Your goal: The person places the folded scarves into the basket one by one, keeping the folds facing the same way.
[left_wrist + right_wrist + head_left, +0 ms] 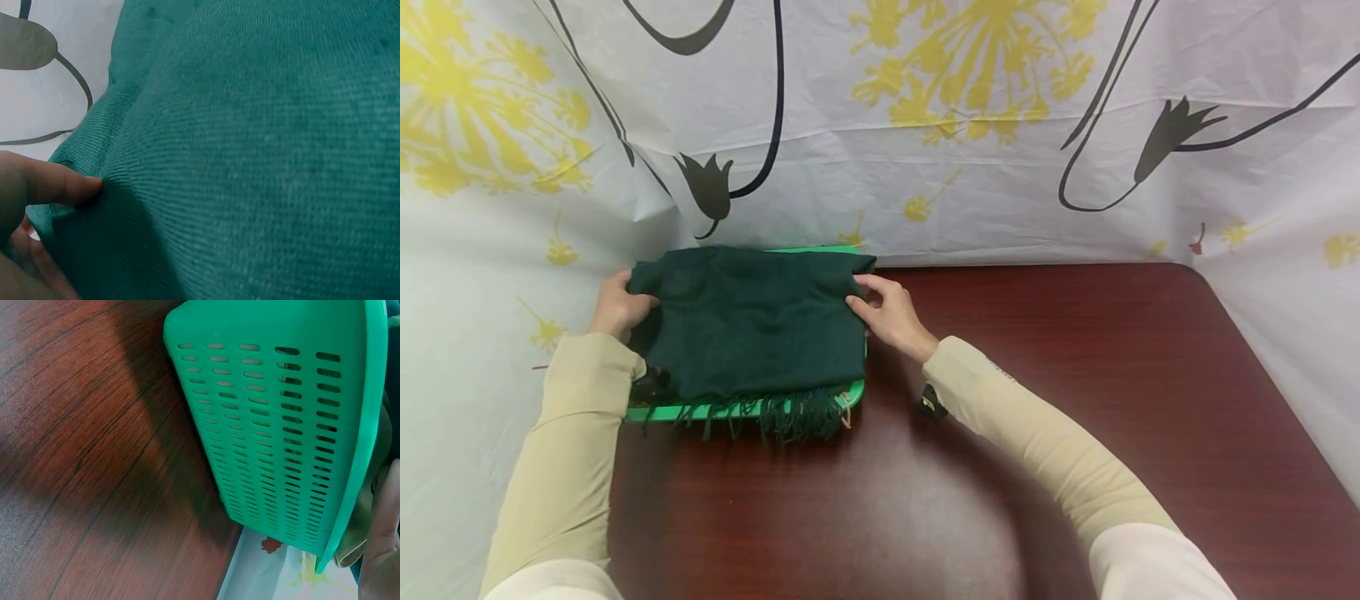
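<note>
A dark green scarf (pixel 752 325) with a fringe (pixel 801 414) is spread flat over the top of a bright green plastic basket (pixel 856 392). Its fringe hangs over the near rim. At the scarf's far left corner my left hand (pixel 617 307) pinches the edge, thumb on top, and the left wrist view shows the ribbed cloth (pixel 250 144) pulled into creases there. My right hand (pixel 891 317) pinches the right edge near the far right corner. The right wrist view shows the basket's slotted side (pixel 269 419), with olive cloth (pixel 359 534) just inside the rim.
The basket stands at the back left of a dark red wooden table (pixel 1075 375). A white curtain (pixel 820 183) with yellow and grey flowers hangs close behind and along both sides. A small black device (pixel 932 402) sits beneath the right wrist.
</note>
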Demonstrator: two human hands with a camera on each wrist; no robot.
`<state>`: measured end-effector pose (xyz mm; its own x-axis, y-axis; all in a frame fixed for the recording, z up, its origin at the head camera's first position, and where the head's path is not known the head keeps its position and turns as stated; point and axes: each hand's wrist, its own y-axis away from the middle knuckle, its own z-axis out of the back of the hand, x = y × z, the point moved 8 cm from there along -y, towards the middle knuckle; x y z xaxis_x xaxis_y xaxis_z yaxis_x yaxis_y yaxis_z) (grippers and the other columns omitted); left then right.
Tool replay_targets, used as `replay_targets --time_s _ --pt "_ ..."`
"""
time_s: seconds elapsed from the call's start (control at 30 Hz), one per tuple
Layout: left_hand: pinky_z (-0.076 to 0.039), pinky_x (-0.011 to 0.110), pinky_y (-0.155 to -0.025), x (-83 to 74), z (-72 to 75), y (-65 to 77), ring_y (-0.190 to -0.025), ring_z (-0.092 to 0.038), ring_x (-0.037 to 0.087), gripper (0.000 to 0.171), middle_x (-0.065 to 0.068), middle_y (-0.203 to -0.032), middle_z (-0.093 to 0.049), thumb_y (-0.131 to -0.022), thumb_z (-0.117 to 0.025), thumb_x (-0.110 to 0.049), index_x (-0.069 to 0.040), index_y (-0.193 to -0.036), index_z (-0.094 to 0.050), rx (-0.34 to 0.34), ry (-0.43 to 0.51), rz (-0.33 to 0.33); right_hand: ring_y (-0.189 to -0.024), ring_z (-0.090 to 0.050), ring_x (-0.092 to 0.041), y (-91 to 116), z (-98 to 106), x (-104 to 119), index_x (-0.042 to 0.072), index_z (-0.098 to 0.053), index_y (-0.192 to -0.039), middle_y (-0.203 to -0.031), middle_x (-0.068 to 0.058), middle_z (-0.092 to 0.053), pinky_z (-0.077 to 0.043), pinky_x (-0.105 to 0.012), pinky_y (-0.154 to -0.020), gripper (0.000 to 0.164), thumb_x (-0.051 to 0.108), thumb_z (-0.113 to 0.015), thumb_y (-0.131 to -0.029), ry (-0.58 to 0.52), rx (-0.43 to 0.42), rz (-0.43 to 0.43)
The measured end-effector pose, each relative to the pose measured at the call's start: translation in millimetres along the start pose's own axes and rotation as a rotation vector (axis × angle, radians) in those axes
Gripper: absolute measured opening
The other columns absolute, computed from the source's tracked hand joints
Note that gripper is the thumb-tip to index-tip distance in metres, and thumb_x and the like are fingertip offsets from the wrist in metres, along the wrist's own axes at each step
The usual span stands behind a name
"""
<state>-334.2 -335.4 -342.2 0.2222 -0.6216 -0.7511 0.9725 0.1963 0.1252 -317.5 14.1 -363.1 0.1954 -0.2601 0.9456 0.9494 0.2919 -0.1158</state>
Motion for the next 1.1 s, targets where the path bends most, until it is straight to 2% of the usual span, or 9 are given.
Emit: replay_targets --time_s 0.27,0.53,0.8,1.1 --pt "-0.027 0.055 -0.094 3.5 -1.5 5.2 -0.112 -0.030 0.043 0.050 0.031 -0.130 -0.028 -0.082 -0.046 0.004 0.010 -0.130 -0.031 0.009 0.025 0.026 -0.060 -0.059 -0.022 1 -2 0 0.003 -0.048 -0.125 -0.096 -0.015 -0.056 -0.050 -0.030 -0.050 0.038 0.012 -0.054 -0.089 -0.003 0.017 -0.004" --pt "-0.028 0.054 -0.094 6.9 -6.8 7.7 -0.112 -0.031 0.043 0.048 0.031 -0.129 -0.029 -0.085 -0.046 0.000 0.010 -0.129 -0.031 0.047 0.021 0.032 -0.062 -0.059 -0.017 3 -4 -6 0.003 -0.049 -0.125 -0.097 -0.014 -0.057 -0.051 -0.030 -0.051 0.038 0.013 -0.055 -0.088 -0.016 0.014 -0.036" --pt "-0.027 0.054 -0.094 7.2 -9.1 9.1 -0.113 -0.030 0.043 0.049 0.032 -0.130 -0.029 -0.085 -0.047 -0.001 0.010 -0.130 -0.030 0.056 -0.010 0.022 -0.062 -0.058 -0.018 4 -4 -8 0.002 -0.049 -0.124 -0.096 -0.013 -0.057 -0.050 -0.030 -0.049 0.037 0.012 -0.055 -0.088 -0.011 0.004 -0.022" --pt "-0.030 0.052 -0.091 6.9 -13.2 12.7 -0.109 -0.031 0.042 0.048 0.031 -0.128 -0.029 -0.086 -0.045 -0.002 0.010 -0.130 -0.029 0.066 0.002 0.013 -0.063 -0.058 -0.021 5 -5 -11 0.003 -0.051 -0.122 -0.092 -0.011 -0.055 -0.050 -0.030 -0.049 0.035 0.012 -0.054 -0.088 -0.015 0.000 -0.023"
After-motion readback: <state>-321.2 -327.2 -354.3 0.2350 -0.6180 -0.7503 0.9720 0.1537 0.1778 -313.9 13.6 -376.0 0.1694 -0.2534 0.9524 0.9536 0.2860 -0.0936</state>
